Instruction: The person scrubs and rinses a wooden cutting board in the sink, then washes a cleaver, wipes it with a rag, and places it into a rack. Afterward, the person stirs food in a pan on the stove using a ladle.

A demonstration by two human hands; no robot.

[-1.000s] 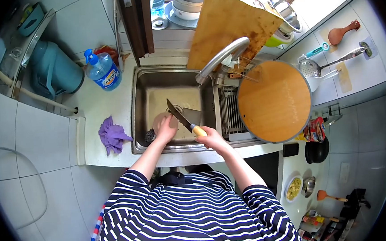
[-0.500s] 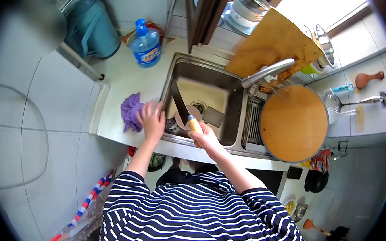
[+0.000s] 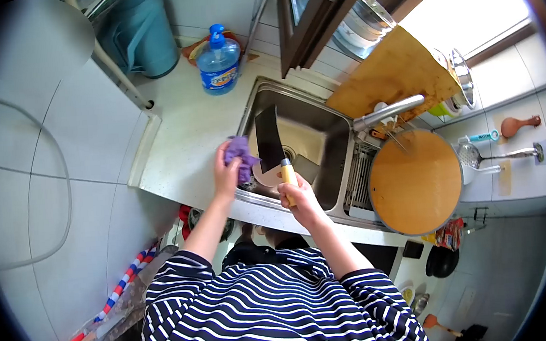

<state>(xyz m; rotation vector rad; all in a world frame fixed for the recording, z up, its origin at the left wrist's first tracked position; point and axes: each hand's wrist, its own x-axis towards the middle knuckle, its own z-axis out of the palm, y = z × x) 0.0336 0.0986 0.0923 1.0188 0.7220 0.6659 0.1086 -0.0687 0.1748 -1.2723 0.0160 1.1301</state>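
Observation:
In my right hand (image 3: pixel 299 197) is a cleaver (image 3: pixel 269 139), gripped by its pale wooden handle, its broad dark blade pointing away from me over the sink (image 3: pixel 339 128). My left hand (image 3: pixel 225 172) is closed around a crumpled purple cloth (image 3: pixel 239 155) at the sink's left rim, just left of the blade and apart from it. Beneath the blade, a pale round bowl (image 3: pixel 265 176) sits in the sink, partly hidden. The drain and a greyish flat piece (image 3: pixel 308 170) show beside it.
A faucet (image 3: pixel 389 111) reaches over the sink's right side. A round wooden board (image 3: pixel 416 179) stands at the right, with a rectangular cutting board (image 3: pixel 399 76) behind the faucet. On the left counter are a blue detergent bottle (image 3: pixel 219 63) and a teal jug (image 3: pixel 143 37).
My left hand has picked the purple cloth up from the counter and brought it right, towards the blade. The cleaver has turned so more of its flat side shows.

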